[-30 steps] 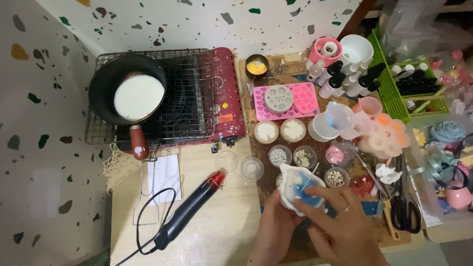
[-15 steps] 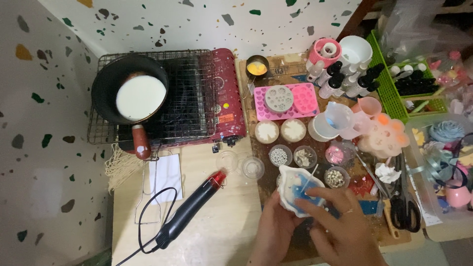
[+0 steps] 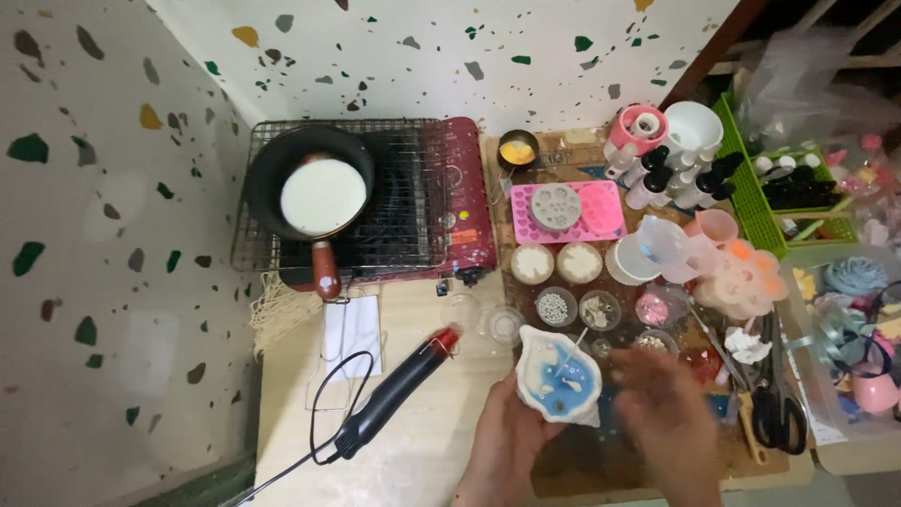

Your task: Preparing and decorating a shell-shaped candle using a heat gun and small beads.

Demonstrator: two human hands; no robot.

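Note:
My left hand grips a white shell-shaped dish from below and the left, holding it over the brown board. The dish holds blue wax with small white bits and a thin white wick sticking up. My right hand is blurred, just right of the dish, fingers loosely curled, apart from the dish; whether it pinches anything is unclear. Small clear cups of beads and shells sit just beyond the dish.
A black pan of white liquid rests on a grill over a red stove. A black heat gun lies on the wooden table. Pink moulds, bottles, scissors and a green basket crowd the right.
My right hand has lifted off the shell dish and drawn back to the right. The dish now shows fully in my left hand. The camera view shifted left.

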